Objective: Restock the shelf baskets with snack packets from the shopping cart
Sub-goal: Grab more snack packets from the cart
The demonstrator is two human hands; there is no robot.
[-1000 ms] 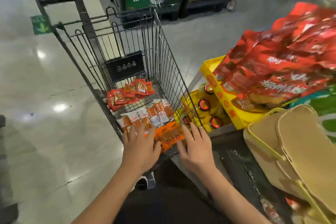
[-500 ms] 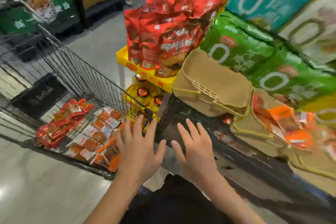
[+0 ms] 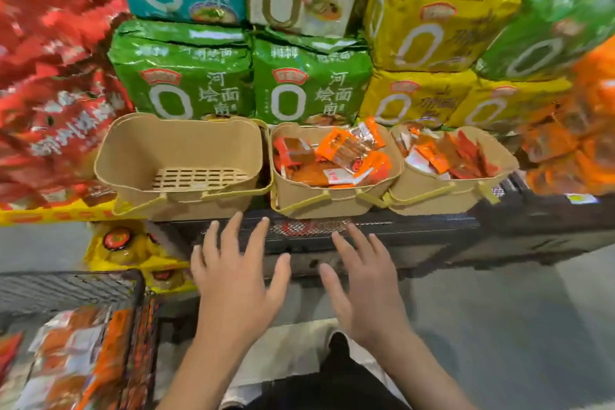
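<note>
Three tan baskets stand in a row on the black shelf. The left basket holds nothing. The middle basket holds orange snack packets, and the right basket holds orange and red packets. My left hand and my right hand hover with spread fingers, palms down, just in front of the shelf edge, holding nothing. The shopping cart shows at the lower left with orange and white snack packets inside.
Large noodle packs in green, yellow and teal are stacked behind the baskets. Red bags pile on a yellow display at the left. Orange packets heap at the right. Grey floor lies below.
The view has swung right from the cart to the shelf baskets. Both hands left the cart and now hover spread before the shelf, still holding nothing.
</note>
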